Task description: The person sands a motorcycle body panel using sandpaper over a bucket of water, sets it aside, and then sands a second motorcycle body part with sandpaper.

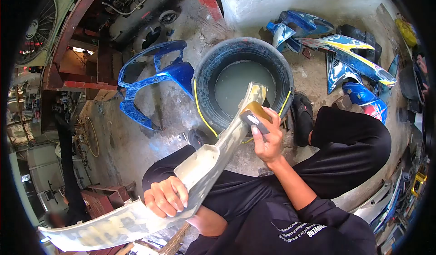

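Observation:
A long, curved, whitish panel (204,182) with patchy grey and yellowish areas lies slanted across the person's lap, its far end over the bucket. My left hand (165,196) is wrapped round the panel's edge near its middle. Closer to the far end, my right hand (268,139) grips a dark block with a brown sheet (257,112) round it, held against or just above the panel; contact is hard to make out. Beneath that end stands a black bucket (206,69) with cloudy water inside and a yellow handle.
A blue plastic frame (175,75) lies on the floor left of the bucket. Blue, white and yellow fairing pieces (349,48) lie at the right, by the wall. A red metal frame (56,69) stands at the upper left. Crossed legs in black surround the bucket's near side.

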The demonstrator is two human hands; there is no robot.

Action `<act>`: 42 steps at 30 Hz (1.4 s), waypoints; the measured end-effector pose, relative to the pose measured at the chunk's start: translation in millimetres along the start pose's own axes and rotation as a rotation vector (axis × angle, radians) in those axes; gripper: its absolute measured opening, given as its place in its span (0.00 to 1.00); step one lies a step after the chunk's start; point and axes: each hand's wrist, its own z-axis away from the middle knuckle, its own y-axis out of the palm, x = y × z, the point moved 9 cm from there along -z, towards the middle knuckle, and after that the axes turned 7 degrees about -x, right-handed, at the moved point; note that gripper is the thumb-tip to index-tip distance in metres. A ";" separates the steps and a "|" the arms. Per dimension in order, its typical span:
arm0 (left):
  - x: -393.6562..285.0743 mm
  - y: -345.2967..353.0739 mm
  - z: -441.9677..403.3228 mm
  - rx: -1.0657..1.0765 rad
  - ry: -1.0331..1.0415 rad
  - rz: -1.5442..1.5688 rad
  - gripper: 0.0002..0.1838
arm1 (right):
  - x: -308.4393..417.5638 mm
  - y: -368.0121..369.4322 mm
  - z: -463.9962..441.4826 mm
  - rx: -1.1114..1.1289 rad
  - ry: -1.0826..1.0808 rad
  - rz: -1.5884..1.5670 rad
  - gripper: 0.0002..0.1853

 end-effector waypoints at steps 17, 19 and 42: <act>10.2 6.3 -4.6 0.087 -0.087 0.015 0.17 | -18.8 -7.5 -4.4 -0.090 0.120 0.043 0.10; 5.0 3.7 -2.6 0.077 -0.054 0.011 0.17 | -5.3 -6.0 -3.4 -0.046 0.027 0.006 0.10; -6.7 3.6 -3.8 0.018 -0.048 0.087 0.17 | -39.1 -14.1 -8.1 -0.111 0.164 0.224 0.12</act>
